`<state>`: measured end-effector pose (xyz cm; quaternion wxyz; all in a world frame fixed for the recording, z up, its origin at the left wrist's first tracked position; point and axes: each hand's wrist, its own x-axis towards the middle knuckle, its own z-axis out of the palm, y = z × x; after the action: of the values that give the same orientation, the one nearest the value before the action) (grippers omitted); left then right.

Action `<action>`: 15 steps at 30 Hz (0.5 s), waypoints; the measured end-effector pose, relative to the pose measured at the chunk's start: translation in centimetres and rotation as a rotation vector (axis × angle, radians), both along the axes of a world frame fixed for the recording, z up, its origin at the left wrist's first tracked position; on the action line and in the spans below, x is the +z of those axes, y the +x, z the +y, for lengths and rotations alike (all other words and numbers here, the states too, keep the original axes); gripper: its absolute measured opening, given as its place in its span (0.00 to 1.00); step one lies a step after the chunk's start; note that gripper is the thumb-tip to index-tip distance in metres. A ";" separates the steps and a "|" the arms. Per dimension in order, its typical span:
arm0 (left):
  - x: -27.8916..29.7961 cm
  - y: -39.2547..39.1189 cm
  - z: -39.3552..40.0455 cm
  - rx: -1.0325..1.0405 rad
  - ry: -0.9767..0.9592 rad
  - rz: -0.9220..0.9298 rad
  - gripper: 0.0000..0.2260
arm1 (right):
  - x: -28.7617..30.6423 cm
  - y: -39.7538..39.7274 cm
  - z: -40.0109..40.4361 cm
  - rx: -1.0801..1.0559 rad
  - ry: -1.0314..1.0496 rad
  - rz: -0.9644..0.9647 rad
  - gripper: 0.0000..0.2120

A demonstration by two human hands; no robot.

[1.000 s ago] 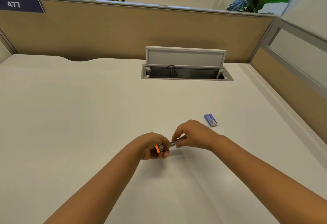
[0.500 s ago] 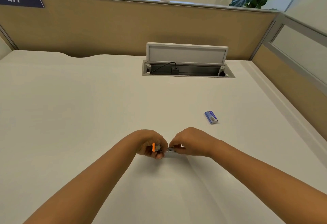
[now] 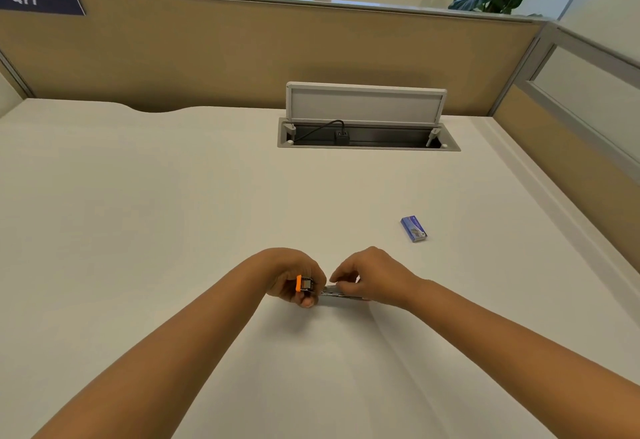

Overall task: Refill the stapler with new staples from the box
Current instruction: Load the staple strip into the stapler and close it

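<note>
White digits reading "477" stand on a dark blue nameplate (image 3: 40,0) fixed to the upper left of the tan partition (image 3: 242,50) behind the desk. The small blue box (image 3: 413,229) carries print, but it is too small to read.

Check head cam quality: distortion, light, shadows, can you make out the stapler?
Head view: wide-angle bend along the partition; soft even light, faint shadow under the hands; stapler small, mostly hidden by left hand and right hand; staple box print unreadable.
</note>
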<state>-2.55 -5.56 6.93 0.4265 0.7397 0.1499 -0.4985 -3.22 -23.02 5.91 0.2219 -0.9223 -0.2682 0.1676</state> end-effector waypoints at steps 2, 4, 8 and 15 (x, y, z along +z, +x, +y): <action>0.1 0.2 0.0 -0.015 0.010 0.008 0.04 | 0.0 0.0 0.0 0.012 0.003 0.024 0.11; 0.3 0.4 0.0 -0.041 0.032 0.021 0.05 | -0.1 -0.1 -0.1 0.068 -0.013 -0.030 0.10; 0.5 1.0 0.1 -0.102 0.085 0.050 0.04 | -0.6 -0.9 0.2 0.310 -0.071 -0.236 0.11; 0.4 2.0 0.3 -0.203 0.149 0.073 0.05 | 0.2 -0.4 1.4 0.502 -0.271 -0.150 0.18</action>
<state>-0.57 -5.27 7.36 0.3123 0.7620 0.1264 -0.5531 -3.66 -21.62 6.11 0.0280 -0.8582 -0.4790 0.1827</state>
